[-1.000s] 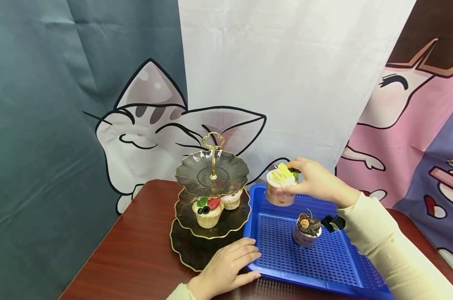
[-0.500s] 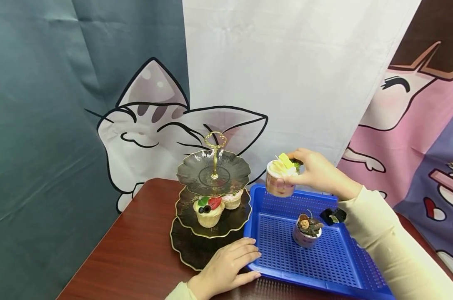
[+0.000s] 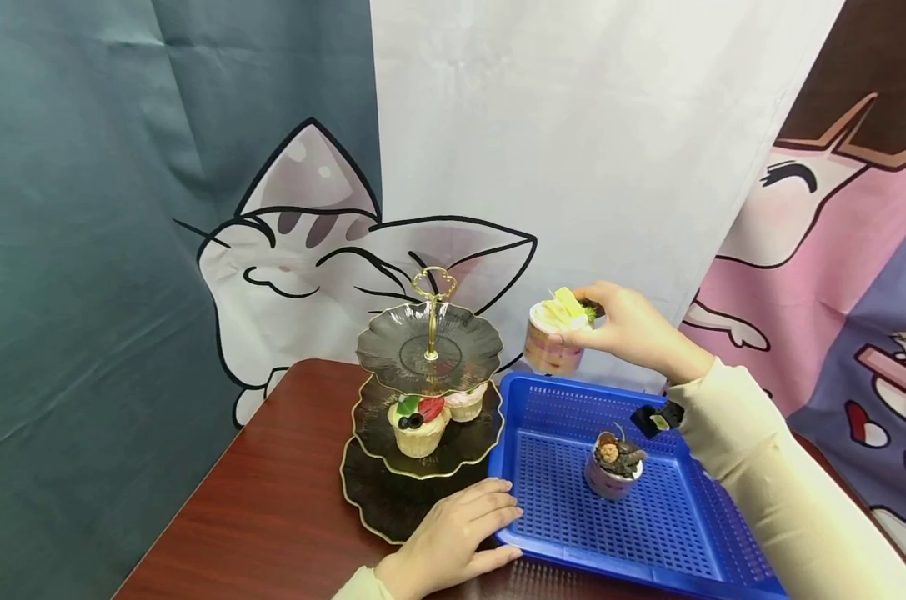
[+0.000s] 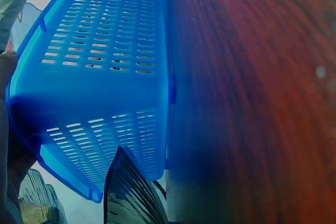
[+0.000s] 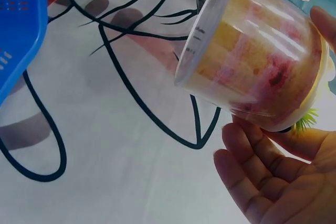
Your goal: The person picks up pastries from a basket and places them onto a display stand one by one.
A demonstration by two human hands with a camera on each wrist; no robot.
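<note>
My right hand [image 3: 636, 329] pinches a cake cup [image 3: 553, 337] by its upper part and holds it above the far left corner of the blue basket [image 3: 573, 550]. Clear sides show layered cake in the right wrist view, where the cake cup [image 5: 262, 56] is tilted in that picture. Yellow fruit and a green sprig top it. My left hand [image 3: 456, 533] rests on the basket's near left corner, fingers over the rim. A chocolate-topped dessert cup [image 3: 613, 467] stands in the basket. Left of the basket is a three-tier stand [image 3: 430, 346].
On the stand's middle tier sit a fruit-topped cupcake [image 3: 418, 425] and a pale cupcake [image 3: 466, 403], partly hidden. The stand's top tier bears nothing. A reddish-brown table [image 3: 235, 500] carries everything. A printed curtain [image 3: 573, 150] hangs close behind it.
My right hand has lifted the cake cup up and slightly left, off the basket's far side. The left hand has stayed at the basket's corner.
</note>
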